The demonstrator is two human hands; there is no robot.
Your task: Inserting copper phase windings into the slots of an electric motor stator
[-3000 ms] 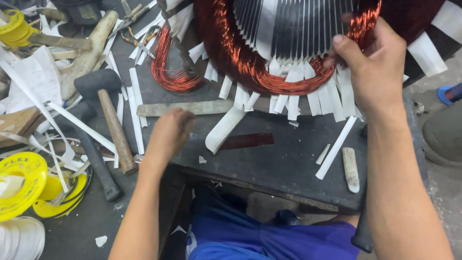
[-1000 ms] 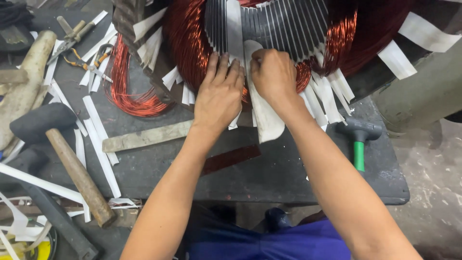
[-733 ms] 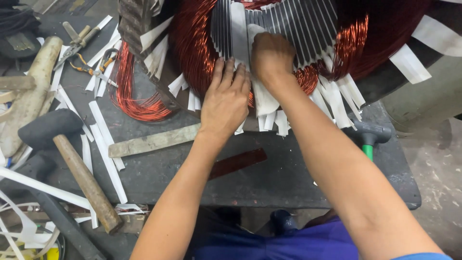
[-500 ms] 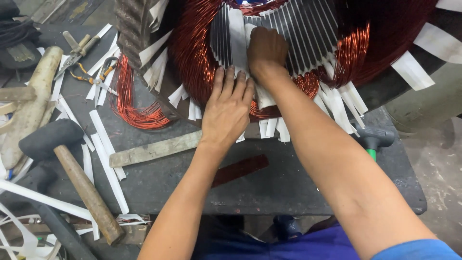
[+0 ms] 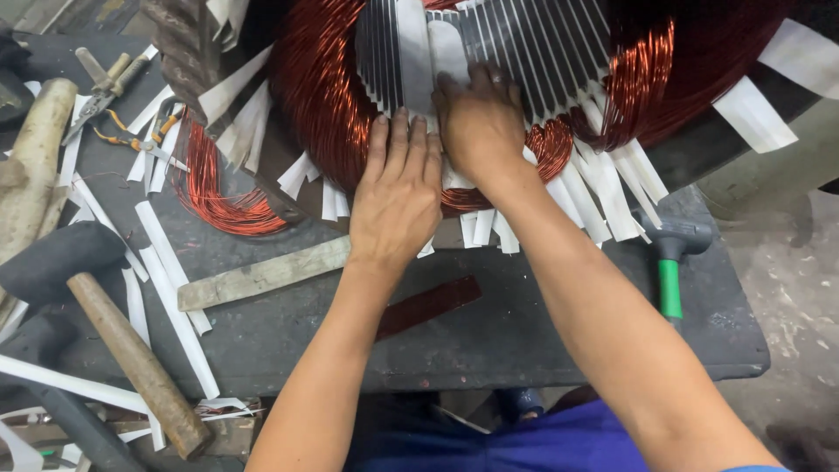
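The big motor core [image 5: 542, 52] with shiny red copper wire [image 5: 323, 96] sits at the far edge of the counter [image 5: 524, 332]. Your right hand [image 5: 479, 122] presses a white paper strip [image 5: 446, 52] into its grey slots, fingers together. Your left hand [image 5: 398, 197] lies flat beside it on the wire, fingers together. A wooden stick [image 5: 262, 275] and a hammer [image 5: 96, 306] lie nearby.

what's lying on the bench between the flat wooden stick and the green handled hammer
In the head view, between the flat pale wooden stick and the green-handled hammer lie a dark reddish flat strip on the dark bench top and the left forearm above it.
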